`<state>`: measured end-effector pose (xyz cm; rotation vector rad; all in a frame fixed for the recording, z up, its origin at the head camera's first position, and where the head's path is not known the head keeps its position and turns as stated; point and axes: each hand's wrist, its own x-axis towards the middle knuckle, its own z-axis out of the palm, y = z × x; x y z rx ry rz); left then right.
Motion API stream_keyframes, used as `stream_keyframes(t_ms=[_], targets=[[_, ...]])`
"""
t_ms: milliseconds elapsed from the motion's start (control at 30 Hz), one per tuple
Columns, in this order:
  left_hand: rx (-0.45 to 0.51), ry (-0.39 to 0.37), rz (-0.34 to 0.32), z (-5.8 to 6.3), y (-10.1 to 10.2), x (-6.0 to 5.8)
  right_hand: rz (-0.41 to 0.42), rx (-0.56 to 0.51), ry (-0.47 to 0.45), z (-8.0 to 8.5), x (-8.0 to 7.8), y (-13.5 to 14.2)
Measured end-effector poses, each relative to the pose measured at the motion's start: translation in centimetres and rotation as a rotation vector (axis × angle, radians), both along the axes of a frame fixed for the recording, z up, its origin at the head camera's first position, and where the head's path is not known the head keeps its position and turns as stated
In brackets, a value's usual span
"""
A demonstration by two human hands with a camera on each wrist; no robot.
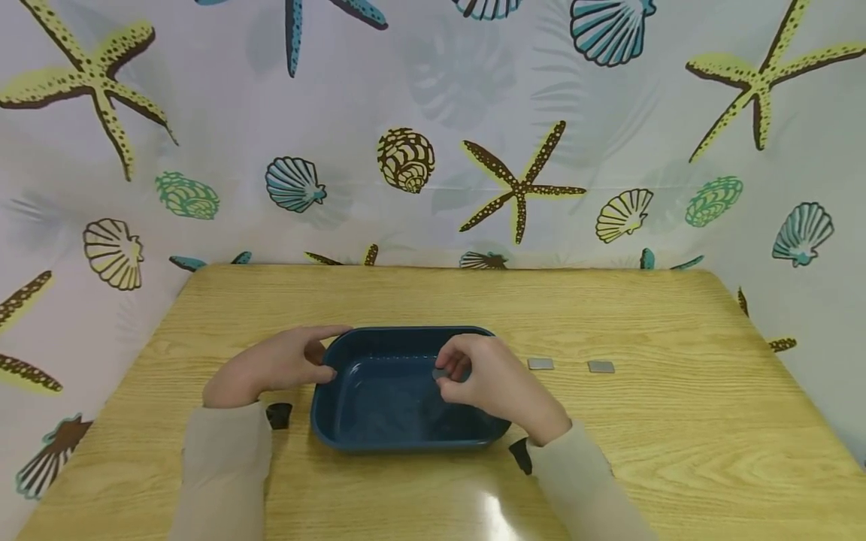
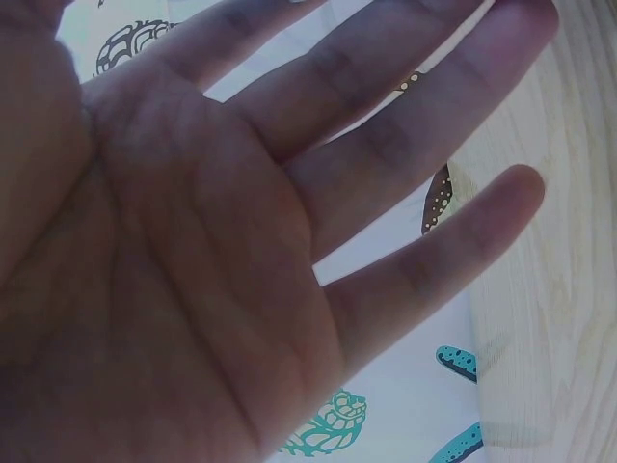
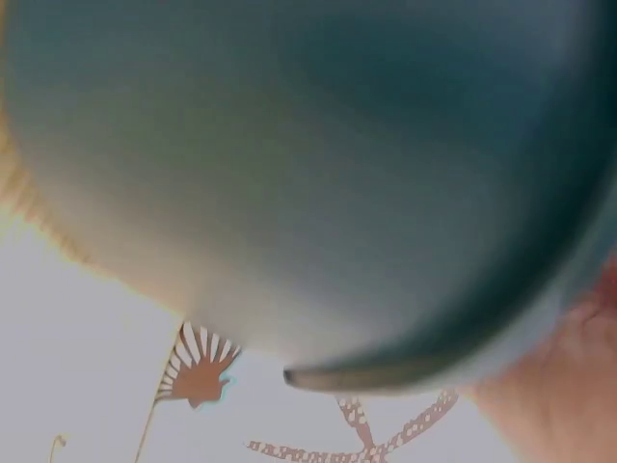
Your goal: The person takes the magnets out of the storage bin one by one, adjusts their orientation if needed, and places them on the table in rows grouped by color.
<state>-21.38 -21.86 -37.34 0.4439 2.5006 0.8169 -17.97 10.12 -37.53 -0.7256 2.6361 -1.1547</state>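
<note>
A dark blue rectangular basin (image 1: 392,445) with rounded corners stands on the wooden table. My left hand (image 1: 271,367) is at its left end, thumb tip at the rim and fingers reaching along the back left corner. In the left wrist view the fingers (image 2: 415,145) are extended and spread. Over the right part of the basin, my right hand (image 1: 489,376) pinches a small flat grey piece (image 1: 440,373) between thumb and fingertips. The blurred basin wall (image 3: 289,193) fills most of the right wrist view and hides the fingertips.
Two small grey rectangular pieces (image 1: 540,364) lie on the table (image 1: 676,421) right of the basin. A curtain (image 1: 352,98) printed with starfish and shells hangs behind and beside the table. Black wrist mounts (image 1: 279,415) stick out near both sleeves.
</note>
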Motion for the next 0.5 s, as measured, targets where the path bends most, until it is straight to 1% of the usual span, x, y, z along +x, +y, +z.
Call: stream_keyframes(t_ms=[233,500], targets=[[-0.007,0.012,-0.002,-0.2,-0.1,0.1,-0.037,-0.001,-0.009,0.2,-0.1,1.2],[-0.009,0.020,-0.016,-0.1,-0.2,0.0,-0.066,0.015,0.013,0.2,-0.3,2.6]])
